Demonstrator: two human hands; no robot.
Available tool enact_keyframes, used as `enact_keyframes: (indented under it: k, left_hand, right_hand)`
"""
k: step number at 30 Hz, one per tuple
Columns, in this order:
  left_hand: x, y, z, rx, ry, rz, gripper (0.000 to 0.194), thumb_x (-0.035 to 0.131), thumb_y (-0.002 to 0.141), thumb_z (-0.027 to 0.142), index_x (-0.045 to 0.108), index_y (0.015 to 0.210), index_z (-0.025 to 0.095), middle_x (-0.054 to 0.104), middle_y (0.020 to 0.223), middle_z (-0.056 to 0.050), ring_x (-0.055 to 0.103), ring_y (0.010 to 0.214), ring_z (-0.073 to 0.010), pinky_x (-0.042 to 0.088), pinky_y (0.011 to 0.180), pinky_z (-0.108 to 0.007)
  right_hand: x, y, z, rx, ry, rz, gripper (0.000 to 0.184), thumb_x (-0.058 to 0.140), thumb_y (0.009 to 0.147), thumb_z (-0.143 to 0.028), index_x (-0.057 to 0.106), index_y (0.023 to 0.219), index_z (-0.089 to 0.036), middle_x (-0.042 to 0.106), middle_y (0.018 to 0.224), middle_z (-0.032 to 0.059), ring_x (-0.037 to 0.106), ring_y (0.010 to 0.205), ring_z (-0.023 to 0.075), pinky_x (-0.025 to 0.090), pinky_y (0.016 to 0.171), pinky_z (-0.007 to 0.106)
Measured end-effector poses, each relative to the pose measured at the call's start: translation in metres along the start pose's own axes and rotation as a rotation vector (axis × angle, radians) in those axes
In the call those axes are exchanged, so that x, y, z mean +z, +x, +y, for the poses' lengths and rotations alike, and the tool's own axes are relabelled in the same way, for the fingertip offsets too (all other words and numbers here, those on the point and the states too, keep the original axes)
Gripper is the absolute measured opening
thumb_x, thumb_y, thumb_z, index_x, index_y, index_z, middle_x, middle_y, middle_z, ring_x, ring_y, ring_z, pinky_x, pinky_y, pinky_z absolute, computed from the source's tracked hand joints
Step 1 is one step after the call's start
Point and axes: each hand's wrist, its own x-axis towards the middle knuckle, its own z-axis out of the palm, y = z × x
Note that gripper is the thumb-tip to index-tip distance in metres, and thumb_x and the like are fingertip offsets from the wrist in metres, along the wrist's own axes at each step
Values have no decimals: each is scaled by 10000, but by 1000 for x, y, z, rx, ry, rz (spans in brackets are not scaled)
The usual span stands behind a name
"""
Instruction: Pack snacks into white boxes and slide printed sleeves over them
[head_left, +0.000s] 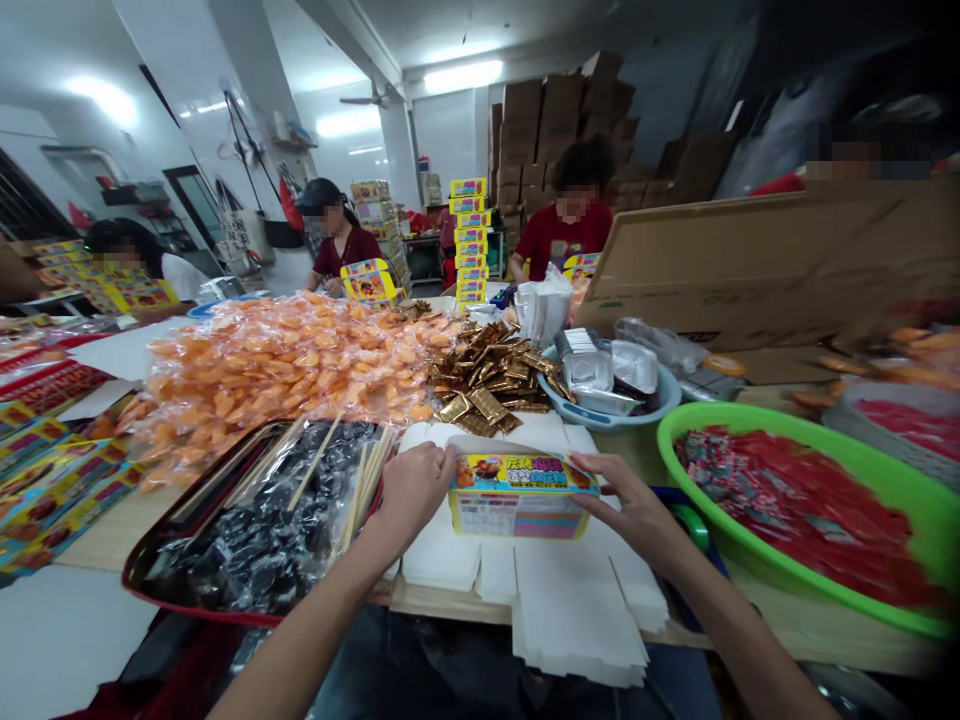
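Observation:
A small yellow and blue printed carton (517,500) stands in front of me on flat white cardboard blanks (570,610). My left hand (421,480) is closed at its upper left corner, where a raised flap edge shows. At the right end, my right hand (626,500) grips the carton between thumb and fingers. Left of my hands lies a dark red-rimmed tray (135,580) with black packets in clear wrap (255,545) and thin wooden sticks (364,480). Beyond the carton is a heap of gold foil packets (487,375). The carton's inside is hidden from me.
Wrapped orange pieces (285,350) form a large pile at the back left. To the right are a green basin (780,590) of red packets, a blue basin (630,420) with foil trays, and an open cardboard box (697,270). Co-workers sit across the table near stacked cartons (471,240).

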Motion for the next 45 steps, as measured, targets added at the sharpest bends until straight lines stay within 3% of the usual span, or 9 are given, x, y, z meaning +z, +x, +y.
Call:
enact_keyframes:
  k: [9, 19, 23, 26, 32, 37, 40, 43, 45]
  left_hand:
    - [4, -1, -13, 72, -74, -6, 542, 274, 950, 404, 637, 625, 168, 670, 708, -47, 572, 639, -135, 283, 564, -254]
    - [14, -17, -4, 23, -83, -17, 486, 286, 936, 378, 610, 648, 159, 646, 728, -81, 587, 647, -165, 334, 549, -269]
    - [32, -24, -1, -45, -525, 112, 273, 374, 906, 342, 569, 957, 159, 570, 1135, -125, 607, 905, -190, 452, 666, -280]
    - [42, -20, 0, 21, -995, 126, 374, 383, 904, 292, 400, 1265, 193, 394, 1375, -126, 489, 1182, -188, 451, 892, -324]
    - [46, -12, -7, 93, -1296, -74, 309, 420, 910, 334, 610, 1107, 189, 563, 1224, -101, 500, 1169, -218, 374, 1021, -385]
    - [54, -5, -31, 364, -1254, -179, 415, 547, 842, 433, 571, 1215, 251, 502, 1299, -109, 432, 1242, -253, 378, 1021, -415]
    - [55, -1, -43, 536, -1196, -232, 498, 566, 817, 470, 517, 1279, 292, 443, 1373, -110, 391, 1278, -272, 369, 1024, -451]
    - [55, 1, -47, 584, -1134, -221, 436, 580, 825, 407, 539, 1251, 324, 463, 1370, -94, 404, 1278, -260, 368, 1025, -461]
    - [55, 0, -46, 592, -1108, -189, 391, 595, 824, 366, 575, 1212, 319, 480, 1361, -88, 395, 1290, -262, 366, 1029, -474]
  right_hand:
    - [0, -1, -7, 32, 21, 21, 410, 573, 815, -461, 546, 1189, -294, 538, 1187, 80, 512, 1098, 273, 512, 784, 389]
    - [3, -4, -9, 47, 56, 38, 398, 583, 807, -453, 545, 1163, -279, 511, 1218, 84, 507, 1118, 267, 510, 793, 377]
    - [25, -6, -19, 116, 168, 182, 398, 609, 780, -442, 517, 1107, -236, 457, 1297, 108, 462, 1184, 271, 442, 938, 438]
    - [48, -1, -28, 203, 307, 432, 274, 584, 801, -418, 515, 974, -216, 515, 1222, 125, 498, 1134, 260, 419, 961, 467]
    - [65, 13, -32, 281, 514, 604, 165, 626, 738, -314, 518, 805, -208, 578, 1116, 109, 555, 1019, 256, 451, 901, 485]
    - [58, 12, -26, 189, 517, 533, 113, 586, 774, -276, 578, 873, -221, 563, 1168, 85, 528, 1089, 261, 437, 923, 473]
    - [44, 5, -19, 57, 434, 329, 203, 531, 849, -310, 641, 1015, -275, 493, 1277, 52, 445, 1200, 239, 413, 971, 416]
    - [24, -1, -11, -16, 351, 74, 260, 620, 802, -362, 661, 1053, -310, 435, 1340, 44, 402, 1240, 246, 416, 981, 397]
    - [15, -2, -7, -40, 278, 9, 279, 677, 756, -374, 677, 1030, -323, 444, 1335, 45, 399, 1241, 253, 397, 1002, 415]
